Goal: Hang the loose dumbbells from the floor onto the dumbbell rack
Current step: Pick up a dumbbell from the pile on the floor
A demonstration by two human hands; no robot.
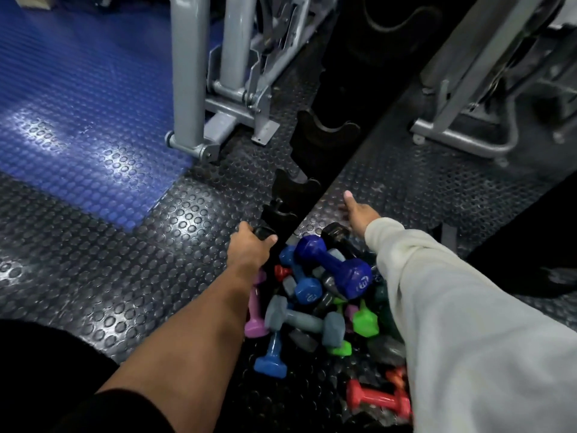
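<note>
While the left hand point(249, 245) is curling its fingers point(271, 239) round a black dumbbell point(261, 232) right against the dumbbell rack point(295, 185), it is best lifting the handle squarely into the lowest cradle just beyond them. The right hand point(359, 214) is reaching out with relaxed fingers, holding nothing. Behind both hands the pile on the floor point(93, 260) is showing three blue, two green, two red, one purple and one grey dumbbell point(304, 320); darker ones beneath are uncountable.
</note>
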